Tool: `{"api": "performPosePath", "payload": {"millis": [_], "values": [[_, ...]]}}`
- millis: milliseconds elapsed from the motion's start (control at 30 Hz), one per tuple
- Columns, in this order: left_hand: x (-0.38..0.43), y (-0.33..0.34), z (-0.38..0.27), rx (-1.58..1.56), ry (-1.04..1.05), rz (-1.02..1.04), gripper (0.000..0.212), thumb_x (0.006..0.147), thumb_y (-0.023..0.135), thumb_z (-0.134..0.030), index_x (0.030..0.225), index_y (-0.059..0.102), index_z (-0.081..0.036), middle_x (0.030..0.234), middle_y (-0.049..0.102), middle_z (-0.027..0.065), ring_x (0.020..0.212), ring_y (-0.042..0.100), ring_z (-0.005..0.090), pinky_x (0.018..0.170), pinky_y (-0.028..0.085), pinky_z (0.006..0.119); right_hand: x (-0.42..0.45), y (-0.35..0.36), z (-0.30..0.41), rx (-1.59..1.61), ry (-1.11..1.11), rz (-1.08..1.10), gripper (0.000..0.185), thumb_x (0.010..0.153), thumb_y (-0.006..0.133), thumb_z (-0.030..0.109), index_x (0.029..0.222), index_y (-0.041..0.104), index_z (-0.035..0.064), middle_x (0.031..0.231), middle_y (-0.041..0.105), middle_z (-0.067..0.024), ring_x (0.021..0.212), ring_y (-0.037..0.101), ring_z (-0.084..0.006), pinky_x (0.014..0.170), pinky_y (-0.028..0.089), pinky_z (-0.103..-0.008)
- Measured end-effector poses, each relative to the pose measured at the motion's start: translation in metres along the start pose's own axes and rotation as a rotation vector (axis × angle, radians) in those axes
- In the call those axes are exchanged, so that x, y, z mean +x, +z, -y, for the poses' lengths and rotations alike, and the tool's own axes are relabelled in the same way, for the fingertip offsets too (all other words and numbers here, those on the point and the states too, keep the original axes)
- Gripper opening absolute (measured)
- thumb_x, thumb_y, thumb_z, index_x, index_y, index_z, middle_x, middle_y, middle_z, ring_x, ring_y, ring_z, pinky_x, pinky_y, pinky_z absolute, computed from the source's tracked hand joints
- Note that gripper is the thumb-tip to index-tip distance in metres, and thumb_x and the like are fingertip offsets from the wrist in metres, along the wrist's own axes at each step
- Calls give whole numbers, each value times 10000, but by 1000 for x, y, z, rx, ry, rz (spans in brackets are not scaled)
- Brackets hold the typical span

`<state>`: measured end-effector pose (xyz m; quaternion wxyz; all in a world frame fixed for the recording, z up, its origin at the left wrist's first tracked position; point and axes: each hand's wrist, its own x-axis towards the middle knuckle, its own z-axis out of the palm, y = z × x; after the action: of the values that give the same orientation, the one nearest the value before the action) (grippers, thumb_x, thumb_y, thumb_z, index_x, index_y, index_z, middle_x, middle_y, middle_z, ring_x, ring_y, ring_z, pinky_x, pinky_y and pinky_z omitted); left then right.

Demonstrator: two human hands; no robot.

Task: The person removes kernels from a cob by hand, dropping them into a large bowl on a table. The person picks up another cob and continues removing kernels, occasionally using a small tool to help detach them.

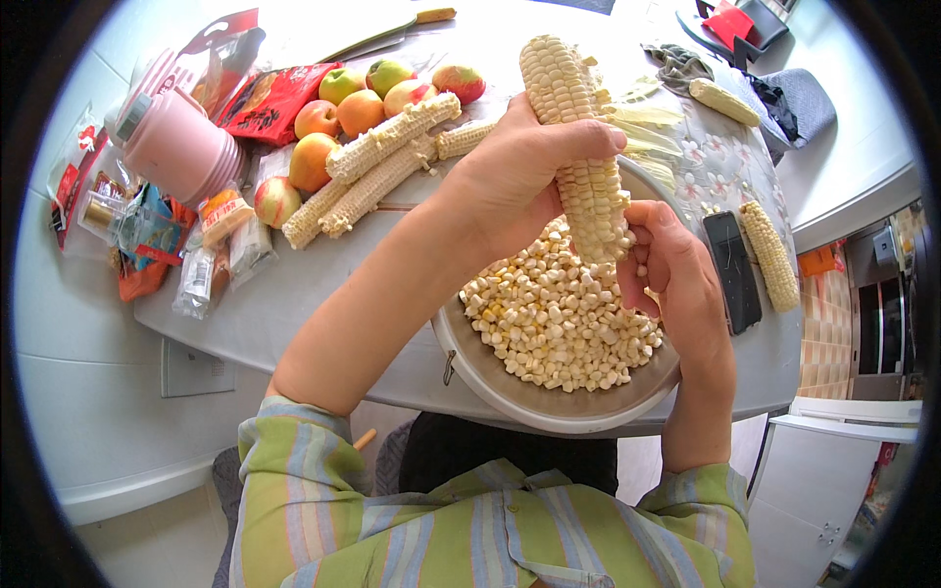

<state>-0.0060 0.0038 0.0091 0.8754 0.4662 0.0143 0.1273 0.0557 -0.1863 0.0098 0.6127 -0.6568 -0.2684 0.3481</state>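
My left hand (511, 173) grips a pale ear of corn (562, 84) around its middle, thumb across the front. The ear tilts over a wide basin (478, 382) with a light rim. Loose white and yellow corn kernels (559, 323) lie heaped in the basin. At the ear's lower end, my right hand (680, 275) is curled with its thumb bent and a few kernels at its fingers. Part of the ear's side shows gaps in its kernel rows. Stripped corn cobs (382, 176) lie stacked to the left of the basin.
Apples (360, 112), a red packet (276, 103) and a pink container (180, 147) stand left. A knife (390, 33) lies at the back. Right of the basin are a smartphone (731, 272), an ear of corn (768, 257) and another ear (724, 101); husks (647, 140) lie behind.
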Motion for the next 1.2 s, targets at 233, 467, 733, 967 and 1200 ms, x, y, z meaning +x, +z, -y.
{"api": "performPosePath", "payload": {"millis": [233,467,733,967,1200], "values": [[-1,5,0,7,13,-6,395,874,702,-91,1214,521,-4,1047,611,76,970,635,162,863,546,335,1,3,-5,-154,-149,17,317,1074,480,295,1135,578,0,715,540,13,581,494,-37,520,390,-191],[1,-2,1,-36,-57,23,423,866,706,-102,1229,516,6,1079,613,94,997,630,174,869,546,356,-1,5,-2,-57,-65,-16,507,1075,402,472,1080,598,4,729,547,4,584,493,-43,518,373,-199],[-1,6,2,12,-85,46,576,863,723,-119,1336,427,25,1165,588,130,1038,630,190,904,551,359,6,1,-11,-258,-312,-138,408,1042,541,413,945,569,17,804,566,-11,685,495,-46,572,388,-206],[-5,7,5,156,-70,94,610,848,758,-125,1330,415,23,1153,586,124,1003,632,176,874,556,334,8,1,-14,-206,-212,-45,340,1021,607,349,968,534,22,794,532,10,737,486,-58,633,416,-218],[-5,9,11,169,-115,96,599,824,771,-74,1300,419,23,1101,603,115,966,636,161,852,554,307,2,4,-12,-267,-225,8,259,1047,562,270,1021,491,22,845,527,-26,765,502,-102,672,450,-271]]}}
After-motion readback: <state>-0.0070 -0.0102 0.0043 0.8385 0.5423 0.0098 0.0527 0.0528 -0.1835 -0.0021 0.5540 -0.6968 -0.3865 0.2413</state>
